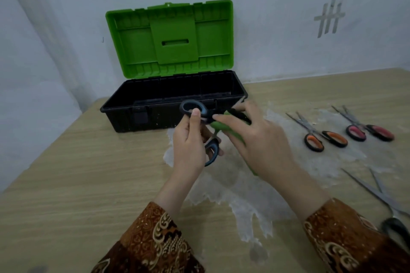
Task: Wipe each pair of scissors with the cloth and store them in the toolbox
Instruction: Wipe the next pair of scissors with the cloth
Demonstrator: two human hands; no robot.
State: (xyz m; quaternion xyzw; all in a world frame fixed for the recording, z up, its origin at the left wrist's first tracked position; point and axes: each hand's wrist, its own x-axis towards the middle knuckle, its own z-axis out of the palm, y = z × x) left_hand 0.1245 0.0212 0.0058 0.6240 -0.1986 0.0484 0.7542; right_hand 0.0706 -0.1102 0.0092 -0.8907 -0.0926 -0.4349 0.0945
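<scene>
My left hand point(188, 144) holds a pair of blue-handled scissors point(195, 109) by the handles, just in front of the toolbox. My right hand point(259, 139) presses a green cloth point(224, 127) around the scissors' blades, which are mostly hidden by the cloth and my fingers. The toolbox point(142, 104) is black with an upright green lid point(170, 37); it stands open at the back of the table and what shows of its inside looks empty.
Orange-handled scissors point(319, 137) and pink-handled scissors point(368, 132) lie to the right on the table. Black-handled scissors point(386, 204) lie at the near right edge. A thin clear plastic sheet point(244, 195) covers the wooden table under my hands.
</scene>
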